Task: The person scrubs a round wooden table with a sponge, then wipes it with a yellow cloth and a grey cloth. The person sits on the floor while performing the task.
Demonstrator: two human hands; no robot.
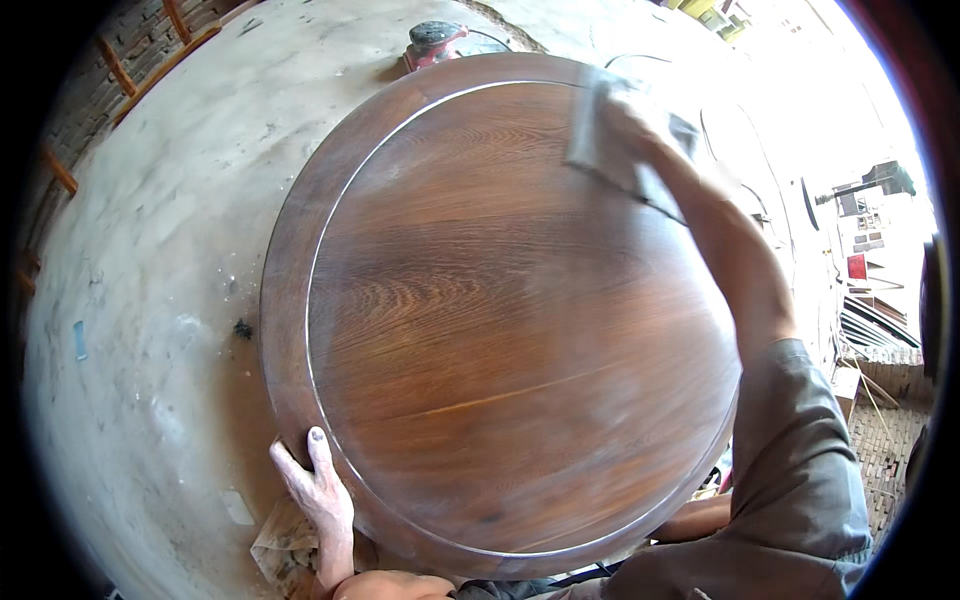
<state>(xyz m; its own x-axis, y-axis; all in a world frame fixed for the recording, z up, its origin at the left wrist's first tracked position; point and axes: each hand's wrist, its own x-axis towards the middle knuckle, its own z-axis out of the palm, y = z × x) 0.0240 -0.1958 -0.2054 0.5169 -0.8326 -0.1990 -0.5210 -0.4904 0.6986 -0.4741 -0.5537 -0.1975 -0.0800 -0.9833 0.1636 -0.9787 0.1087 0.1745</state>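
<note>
A large round brown wooden tabletop (480, 330), with visible grain and a pale line just inside its border, fills the middle of the head view. My left hand (318, 490) grips its rim at the lower left, thumb on top and the other fingers partly hidden over the side. At the far right edge, my right hand (632, 118) holds a grey cloth (598, 135) against the wood. Both hand and cloth are smeared by motion, so single fingers are hard to make out. Whitish hazy patches lie on the surface, mostly at the right and lower right.
A red and black power sander (432, 45) stands on the dusty floor (170, 250) beyond the far rim. Dark cords run along the right. Stacked strips (875, 325) lie farther right, beside brick paving (880, 460). Crumpled plastic (285, 545) sits below my left hand.
</note>
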